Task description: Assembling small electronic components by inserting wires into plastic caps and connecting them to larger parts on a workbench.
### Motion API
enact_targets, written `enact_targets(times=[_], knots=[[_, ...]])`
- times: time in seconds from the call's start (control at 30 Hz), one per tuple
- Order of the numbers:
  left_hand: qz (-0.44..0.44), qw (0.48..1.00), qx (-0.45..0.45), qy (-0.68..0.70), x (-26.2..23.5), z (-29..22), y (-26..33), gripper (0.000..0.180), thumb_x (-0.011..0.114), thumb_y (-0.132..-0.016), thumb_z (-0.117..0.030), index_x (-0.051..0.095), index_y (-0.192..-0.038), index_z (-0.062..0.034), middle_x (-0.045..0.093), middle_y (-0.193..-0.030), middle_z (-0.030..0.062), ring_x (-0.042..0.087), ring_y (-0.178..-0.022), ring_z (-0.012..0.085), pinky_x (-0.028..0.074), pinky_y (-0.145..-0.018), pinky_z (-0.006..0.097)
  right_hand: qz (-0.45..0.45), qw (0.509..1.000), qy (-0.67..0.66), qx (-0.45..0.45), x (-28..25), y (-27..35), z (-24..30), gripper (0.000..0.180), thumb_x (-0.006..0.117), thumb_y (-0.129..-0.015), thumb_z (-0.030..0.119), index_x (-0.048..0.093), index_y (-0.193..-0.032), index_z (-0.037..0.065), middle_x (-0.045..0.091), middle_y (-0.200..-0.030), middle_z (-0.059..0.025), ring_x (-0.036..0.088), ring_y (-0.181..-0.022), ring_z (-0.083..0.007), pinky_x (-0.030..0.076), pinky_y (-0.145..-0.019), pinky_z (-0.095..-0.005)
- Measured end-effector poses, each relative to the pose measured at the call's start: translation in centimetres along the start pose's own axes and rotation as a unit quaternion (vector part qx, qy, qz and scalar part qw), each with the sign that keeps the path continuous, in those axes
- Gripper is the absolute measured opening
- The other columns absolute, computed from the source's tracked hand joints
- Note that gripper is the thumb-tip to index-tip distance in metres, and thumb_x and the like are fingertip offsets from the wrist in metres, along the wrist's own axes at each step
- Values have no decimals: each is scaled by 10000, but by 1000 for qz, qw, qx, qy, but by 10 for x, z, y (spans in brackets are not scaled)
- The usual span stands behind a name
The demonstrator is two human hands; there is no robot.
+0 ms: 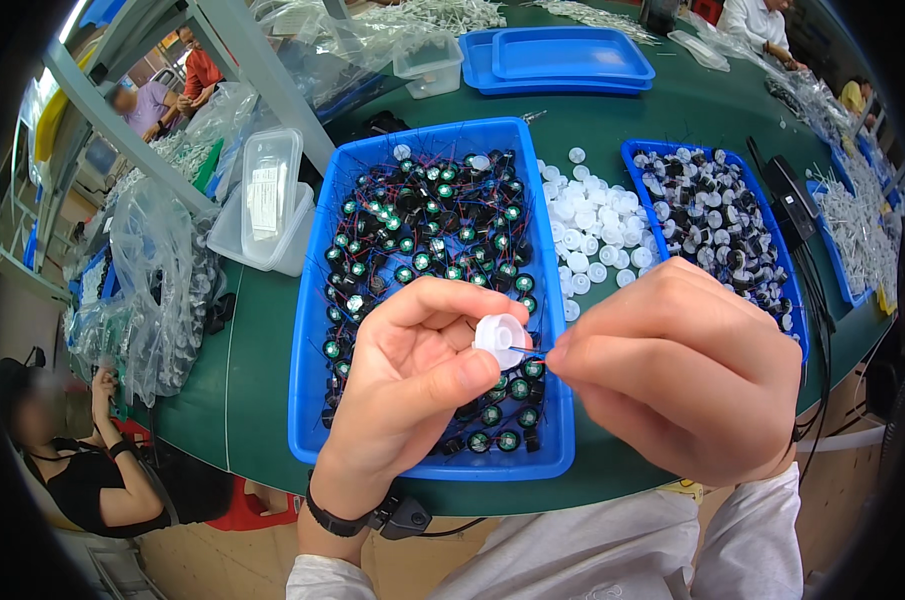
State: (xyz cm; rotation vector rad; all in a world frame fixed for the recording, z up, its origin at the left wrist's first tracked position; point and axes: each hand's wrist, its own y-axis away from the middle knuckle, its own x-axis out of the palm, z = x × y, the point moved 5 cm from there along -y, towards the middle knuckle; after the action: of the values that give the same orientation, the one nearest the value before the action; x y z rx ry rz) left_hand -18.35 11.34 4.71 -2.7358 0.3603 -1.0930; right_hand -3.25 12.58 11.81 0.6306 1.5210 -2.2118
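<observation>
Between the thumb and fingers of my left hand (402, 375) is a round white plastic cap (499, 338), its hollow side turned toward my right hand. Thin blue and red wires (532, 354) come out at the cap, and my right hand (687, 365) pinches their ends. Both hands are over the near part of a blue tray (306, 400). Inside that tray lie many small round black parts (377, 210) with green centres and thin wires. Whether one of them sits behind the cap is hidden by my left fingers.
Loose white caps (597, 225) are piled on the green table (272, 330). Right of them, another blue tray (794, 300) holds capped parts. Empty blue trays (572, 55) lie at the back. Clear containers (272, 200) stand left beside a metal frame (272, 85). A seated person (92, 480) is at left.
</observation>
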Motion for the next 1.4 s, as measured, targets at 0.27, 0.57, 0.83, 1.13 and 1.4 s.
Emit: enact_targets(times=[0.27,0.57,0.83,1.13,1.4], knots=[[-4,1000,-18,4,0,2,0,324,627,-733,40,519,-1038,39,568,-1041,154,561,-963,181,443,-855,298,17,1000,22,6,3,-3,1,205,662,-550,-64,615,-736,11,544,-706,-62,525,-592,-189,403,-509,-272],[19,1000,-8,1,3,2,0,324,620,-695,118,541,-1000,43,546,-1052,155,550,-982,188,444,-871,307,23,998,55,-17,6,0,2,252,656,-542,-65,602,-774,16,509,-739,-57,498,-600,-210,391,-534,-298],[15,999,-20,-21,4,3,-1,321,629,-692,118,552,-994,45,546,-1044,147,550,-974,186,447,-864,303,1,994,99,-48,9,1,3,288,651,-469,22,595,-752,18,509,-713,-45,480,-671,-232,383,-552,-301],[7,999,-35,-19,4,4,-1,291,633,-700,101,563,-978,48,556,-1037,147,566,-949,185,456,-843,299,-19,980,189,-61,9,0,11,286,603,-497,169,598,-741,19,527,-719,-36,482,-698,-213,371,-585,-353],[4,999,-36,-9,2,6,0,296,649,-703,88,556,-981,50,563,-1034,153,576,-934,187,474,-820,294,-5,984,170,-55,7,-2,11,256,596,-529,184,610,-731,26,541,-741,-23,485,-711,-198,369,-606,-349]])
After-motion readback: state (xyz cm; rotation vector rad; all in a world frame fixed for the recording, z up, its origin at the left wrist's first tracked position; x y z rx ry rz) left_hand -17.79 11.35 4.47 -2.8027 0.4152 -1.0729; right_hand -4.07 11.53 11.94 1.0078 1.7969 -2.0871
